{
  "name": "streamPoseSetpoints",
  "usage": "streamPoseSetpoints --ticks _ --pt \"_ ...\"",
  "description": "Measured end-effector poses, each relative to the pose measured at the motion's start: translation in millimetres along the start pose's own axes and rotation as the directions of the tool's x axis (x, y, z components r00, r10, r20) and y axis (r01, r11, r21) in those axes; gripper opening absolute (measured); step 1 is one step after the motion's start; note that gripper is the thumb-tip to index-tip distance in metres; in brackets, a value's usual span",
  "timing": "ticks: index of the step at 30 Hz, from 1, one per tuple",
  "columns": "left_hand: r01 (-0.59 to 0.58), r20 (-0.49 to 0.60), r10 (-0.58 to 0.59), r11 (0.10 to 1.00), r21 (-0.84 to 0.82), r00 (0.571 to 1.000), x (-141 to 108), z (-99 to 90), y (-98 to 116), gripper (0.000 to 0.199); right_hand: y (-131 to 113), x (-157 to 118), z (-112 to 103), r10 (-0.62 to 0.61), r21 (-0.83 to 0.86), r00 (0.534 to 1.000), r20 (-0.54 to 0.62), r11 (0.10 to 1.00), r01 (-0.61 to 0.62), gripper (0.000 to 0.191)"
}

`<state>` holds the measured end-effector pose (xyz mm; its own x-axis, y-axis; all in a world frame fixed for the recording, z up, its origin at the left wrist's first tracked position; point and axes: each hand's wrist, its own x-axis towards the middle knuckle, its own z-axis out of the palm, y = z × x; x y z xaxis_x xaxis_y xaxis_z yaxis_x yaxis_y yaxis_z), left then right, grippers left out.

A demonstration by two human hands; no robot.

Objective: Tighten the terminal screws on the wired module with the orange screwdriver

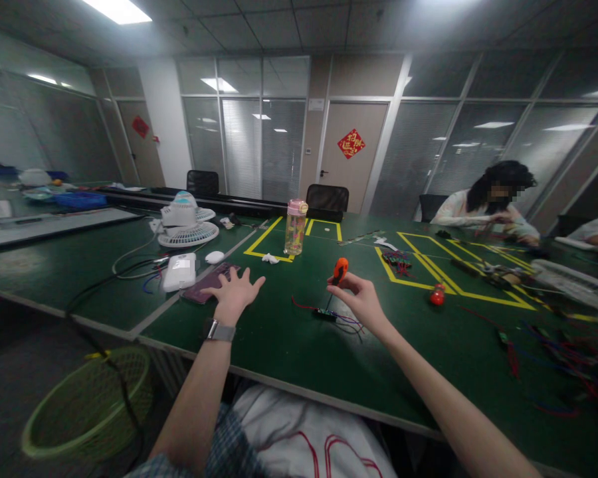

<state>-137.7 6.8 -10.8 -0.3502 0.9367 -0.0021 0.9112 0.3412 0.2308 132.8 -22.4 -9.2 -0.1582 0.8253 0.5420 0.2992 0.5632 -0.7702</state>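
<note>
My right hand (361,302) grips an orange-handled screwdriver (339,269) near its shaft, handle up. The tip points down at a small green circuit board (325,314) with red, blue and dark wires, lying on the green table. Whether the tip touches the board I cannot tell. Fingers spread, my left hand (235,295) holds nothing and is over or on the edge of a flat purple-brown item (206,287). A grey-banded watch (220,330) is on that wrist.
White fans (187,229), a white box (179,272) and a cable stand left. A pink-lidded bottle (295,229) is ahead. Rightward are a red round object (437,295), yellow tape outlines and many wired boards (573,358). A person (488,199) sits across; a green basket (90,405) is below.
</note>
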Motion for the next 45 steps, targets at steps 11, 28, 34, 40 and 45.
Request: streamPoseSetpoints --ticks 11,28,34,40,45 --pt "0.031 0.034 -0.031 0.999 -0.007 0.999 3.9 1.4 -0.7 0.071 -5.5 -0.3 0.0 0.004 -0.013 1.0 0.001 1.0 -0.004 0.018" --pt "0.002 -0.021 -0.003 1.0 -0.016 1.0 4.3 4.5 -1.9 0.07 -5.8 0.1 -0.1 0.006 0.005 1.0 -0.005 1.0 -0.006 0.018" --pt "0.003 -0.017 -0.003 1.0 -0.005 1.0 2.1 2.8 -1.4 0.071 -2.7 0.1 -0.2 0.002 0.011 1.0 -0.004 1.0 -0.002 0.017" --pt "-0.004 -0.016 0.004 1.0 -0.006 1.0 3.3 3.6 -2.4 0.071 -3.1 -0.3 0.3 -0.004 0.002 1.0 -0.01 1.0 0.004 0.017" --pt "0.001 -0.003 -0.001 1.0 -0.009 1.0 -0.5 -0.7 -0.1 0.07 -4.1 -0.8 0.3 -0.005 0.006 1.0 -0.012 1.0 0.005 0.016"
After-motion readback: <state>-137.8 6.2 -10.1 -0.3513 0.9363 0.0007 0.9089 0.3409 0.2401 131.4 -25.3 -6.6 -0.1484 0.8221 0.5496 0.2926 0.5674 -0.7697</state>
